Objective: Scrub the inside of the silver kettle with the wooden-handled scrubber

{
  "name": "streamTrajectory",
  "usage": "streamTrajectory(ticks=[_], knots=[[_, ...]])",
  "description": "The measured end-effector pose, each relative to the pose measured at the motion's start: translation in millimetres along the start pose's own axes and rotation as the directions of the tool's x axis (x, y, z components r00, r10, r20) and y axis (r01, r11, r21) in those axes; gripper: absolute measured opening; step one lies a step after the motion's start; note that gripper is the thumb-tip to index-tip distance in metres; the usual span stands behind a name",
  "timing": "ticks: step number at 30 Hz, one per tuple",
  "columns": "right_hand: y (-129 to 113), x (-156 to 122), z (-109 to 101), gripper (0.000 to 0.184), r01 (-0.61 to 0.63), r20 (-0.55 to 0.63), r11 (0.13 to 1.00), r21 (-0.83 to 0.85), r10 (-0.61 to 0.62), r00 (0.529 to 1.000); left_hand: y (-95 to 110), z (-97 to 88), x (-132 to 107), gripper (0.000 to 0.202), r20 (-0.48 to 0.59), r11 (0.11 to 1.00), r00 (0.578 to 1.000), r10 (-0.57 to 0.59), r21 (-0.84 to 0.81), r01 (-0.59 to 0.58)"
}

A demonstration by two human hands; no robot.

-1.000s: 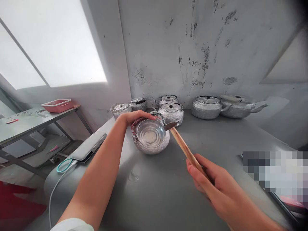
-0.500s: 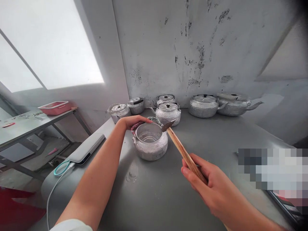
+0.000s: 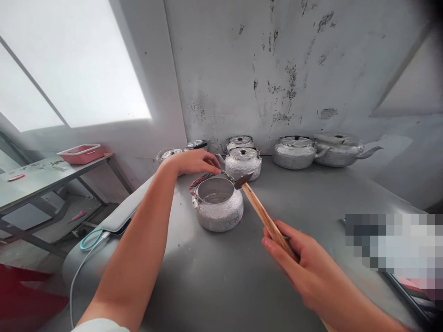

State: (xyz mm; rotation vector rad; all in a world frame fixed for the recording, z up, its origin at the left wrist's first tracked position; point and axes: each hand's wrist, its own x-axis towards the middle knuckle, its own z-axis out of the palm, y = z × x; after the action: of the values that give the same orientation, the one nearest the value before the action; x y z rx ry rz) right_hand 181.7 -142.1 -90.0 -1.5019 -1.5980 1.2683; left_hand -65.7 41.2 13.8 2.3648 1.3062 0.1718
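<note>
Both arms bare to the elbow: left hand (image 3: 194, 161), right hand (image 3: 306, 272). White sleeve (image 3: 100, 325) on my left upper arm.

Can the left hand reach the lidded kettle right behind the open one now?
Probably yes: the left hand, holding the open kettle's handle, is beside the lidded kettle; nothing lies between, the right hand's hammer is lower.

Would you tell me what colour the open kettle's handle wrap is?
Red on the handle, greying toward the left hand; head view.
</note>
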Motion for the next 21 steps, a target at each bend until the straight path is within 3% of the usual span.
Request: streamTrajectory(ticks=[5, 10, 15, 21], knots=[[0, 0, 2, 0.031, -0.021, -0.102, 0.995, 0.097, 0.031, 0.994, 45, 4.8, -19, 0.046, 0.190, 0.989, 0.980, -0.057, 0.146, 0.029], [-4, 1, 1, 0.028, -0.047, -0.153, 0.981, 0.189, 0.077, 0.985, 65, 28.3, -9, 0.034, 0.389, 0.965, 0.919, -0.064, 0.257, -0.041], [-7, 0, 2, 0.030, -0.064, -0.141, 0.977, 0.202, 0.093, 0.986, 58, 25.2, -4, 0.024, 0.370, 0.970, 0.926, 0.073, 0.189, -0.152], [-9, -1, 3, 0.031, -0.059, -0.165, 0.979, 0.195, 0.092, 0.982, 48, 12.9, -8, 0.027, 0.321, 0.999, 0.946, 0.043, -0.005, -0.043]])
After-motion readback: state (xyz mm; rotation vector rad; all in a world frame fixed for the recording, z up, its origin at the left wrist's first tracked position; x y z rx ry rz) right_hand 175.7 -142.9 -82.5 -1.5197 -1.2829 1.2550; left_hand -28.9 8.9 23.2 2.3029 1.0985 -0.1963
